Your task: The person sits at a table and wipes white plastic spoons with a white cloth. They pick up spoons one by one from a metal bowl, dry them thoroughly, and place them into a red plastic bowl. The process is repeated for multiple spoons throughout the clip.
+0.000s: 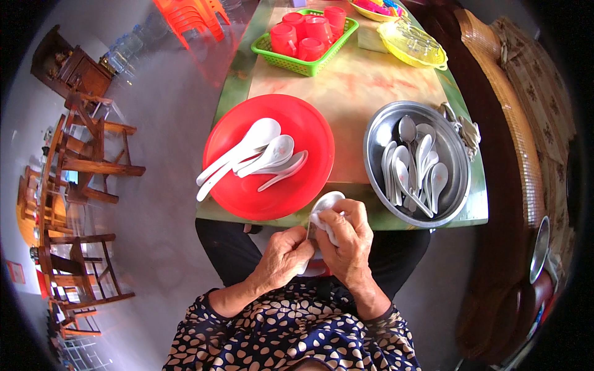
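Note:
Over my lap at the table's front edge, my left hand (284, 256) grips a white spoon (328, 201) low on its handle. My right hand (348, 240) is closed around a white cloth (320, 224), pressed against that spoon just below its bowl. Ahead to the left, a red plate (300, 188) bears several white soup spoons (267, 131), large ones and smaller ones. To the right stands a steel basin (374, 123) with several white spoons (401, 157) and a metal spoon (407, 130) in it.
Farther back on the table (334, 93), a green basket (272, 59) holds several red cups (317, 29). Beside it lies a yellow basket (427, 62) with clear items. A pale cloth (469, 136) touches the basin's right side. Wooden chairs (93, 161) stand left; a wooden bench (516, 123) runs along the right.

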The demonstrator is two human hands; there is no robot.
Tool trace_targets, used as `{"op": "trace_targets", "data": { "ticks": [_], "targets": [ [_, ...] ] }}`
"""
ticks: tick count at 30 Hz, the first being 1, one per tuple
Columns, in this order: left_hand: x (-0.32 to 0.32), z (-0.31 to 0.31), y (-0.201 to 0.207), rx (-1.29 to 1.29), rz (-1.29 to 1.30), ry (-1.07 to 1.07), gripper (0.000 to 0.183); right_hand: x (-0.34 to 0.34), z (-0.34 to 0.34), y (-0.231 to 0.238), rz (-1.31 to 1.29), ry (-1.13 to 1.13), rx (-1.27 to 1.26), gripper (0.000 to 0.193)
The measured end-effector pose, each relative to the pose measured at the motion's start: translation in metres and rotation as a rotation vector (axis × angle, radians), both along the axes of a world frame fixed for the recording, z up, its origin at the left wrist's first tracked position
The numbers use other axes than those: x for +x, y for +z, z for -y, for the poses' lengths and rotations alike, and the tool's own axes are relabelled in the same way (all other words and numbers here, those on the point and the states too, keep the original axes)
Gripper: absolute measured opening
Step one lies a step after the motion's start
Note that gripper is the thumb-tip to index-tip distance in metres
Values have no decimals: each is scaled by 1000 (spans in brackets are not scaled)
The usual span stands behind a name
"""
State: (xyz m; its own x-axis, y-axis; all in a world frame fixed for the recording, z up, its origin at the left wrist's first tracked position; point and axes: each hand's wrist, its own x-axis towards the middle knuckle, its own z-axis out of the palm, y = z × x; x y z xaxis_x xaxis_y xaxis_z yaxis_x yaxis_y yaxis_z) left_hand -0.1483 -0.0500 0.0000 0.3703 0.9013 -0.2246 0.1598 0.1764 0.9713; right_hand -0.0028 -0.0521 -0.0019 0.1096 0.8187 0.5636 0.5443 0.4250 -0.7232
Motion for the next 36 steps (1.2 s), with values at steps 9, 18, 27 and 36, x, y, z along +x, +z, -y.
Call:
{"op": "trace_targets", "data": {
  "ticks": [9,18,27,36],
  "targets": [
    [-13,-8,16,-88,-7,-6,24,2,-33,-6,18,-367,133,23],
    [-59,-78,17,449,-551,98,30,7,-28,-8,-42,-334,35,24],
    [-56,-116,-2,613,-855,124,36,-5,-32,-12,-21,-201,-26,22],
    [-57,-124,5,529,-872,156,35,-3,-34,-21,-14,-199,-71,23]
  ]
}}
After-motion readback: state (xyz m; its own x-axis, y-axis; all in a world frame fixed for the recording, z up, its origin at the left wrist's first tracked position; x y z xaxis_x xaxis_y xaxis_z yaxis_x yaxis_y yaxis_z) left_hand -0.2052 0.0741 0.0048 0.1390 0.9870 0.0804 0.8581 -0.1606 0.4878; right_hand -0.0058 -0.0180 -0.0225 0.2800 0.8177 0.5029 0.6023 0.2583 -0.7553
